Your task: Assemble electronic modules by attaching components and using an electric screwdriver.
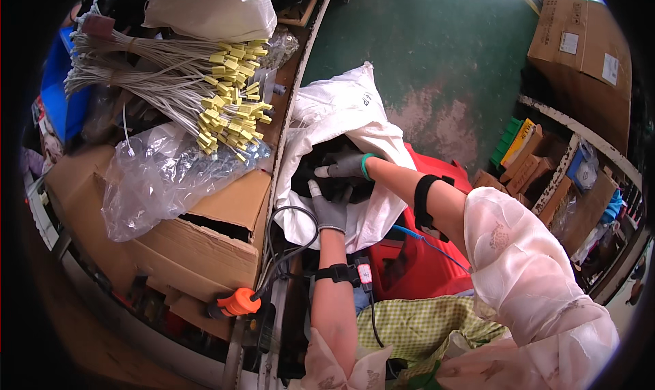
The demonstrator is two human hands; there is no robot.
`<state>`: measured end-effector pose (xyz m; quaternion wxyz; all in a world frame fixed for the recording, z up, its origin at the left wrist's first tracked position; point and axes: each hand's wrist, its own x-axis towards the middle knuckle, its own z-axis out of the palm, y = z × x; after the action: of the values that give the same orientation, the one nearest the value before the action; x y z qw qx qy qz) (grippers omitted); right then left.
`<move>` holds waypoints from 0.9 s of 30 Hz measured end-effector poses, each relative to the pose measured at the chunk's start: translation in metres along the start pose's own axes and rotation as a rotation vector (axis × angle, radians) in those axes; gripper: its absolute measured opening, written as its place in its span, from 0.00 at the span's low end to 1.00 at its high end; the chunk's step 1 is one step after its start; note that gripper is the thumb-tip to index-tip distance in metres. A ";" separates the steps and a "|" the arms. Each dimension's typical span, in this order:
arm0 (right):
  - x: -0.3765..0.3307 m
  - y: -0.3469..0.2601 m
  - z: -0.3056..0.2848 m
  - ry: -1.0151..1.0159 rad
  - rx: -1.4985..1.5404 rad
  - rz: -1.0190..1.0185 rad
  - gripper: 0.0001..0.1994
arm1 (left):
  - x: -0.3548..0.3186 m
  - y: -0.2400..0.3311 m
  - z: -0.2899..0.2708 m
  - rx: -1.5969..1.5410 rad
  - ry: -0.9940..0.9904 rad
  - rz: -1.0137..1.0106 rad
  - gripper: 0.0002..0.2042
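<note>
Both my hands wear grey gloves with pale fingertips and reach into the mouth of a white woven sack (392, 141). The sack's rim is folded back, and its contents are too dark to make out. My left hand (331, 209) lies at the near side of the opening, two fingers apart and pointing inward. My right hand (346, 166), with a green cuff at the wrist, comes in from the right; one finger stretches left just above the left fingertips. Its other fingers are partly lost in the dark. Nothing shows in either hand.
Left of the sack, bundled grey cables (157, 66) with yellow connectors lie by clear plastic bags (153, 185) and a cardboard box (198, 253). A black cable with an orange connector (239, 302) hangs nearby. A red plastic seat (423, 260) is beneath the sack; boxes (580, 56) stand right.
</note>
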<state>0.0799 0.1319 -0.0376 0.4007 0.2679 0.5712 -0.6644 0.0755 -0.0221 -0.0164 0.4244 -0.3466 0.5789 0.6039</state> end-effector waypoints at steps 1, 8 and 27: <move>-0.004 0.002 0.001 0.023 0.055 0.004 0.34 | 0.003 0.000 0.000 -0.173 0.020 -0.090 0.25; -0.048 -0.008 0.008 -0.118 0.247 -0.026 0.26 | -0.019 0.003 0.002 -0.344 0.001 -0.141 0.24; -0.399 -0.150 0.178 -0.372 -0.131 -1.083 0.29 | -0.501 0.040 0.023 -0.139 0.451 1.037 0.30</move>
<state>0.1855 0.0523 0.4049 0.1128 -0.2095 0.5867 -0.7741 0.2404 -0.0533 0.4578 -0.0855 -0.1646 0.7086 0.6808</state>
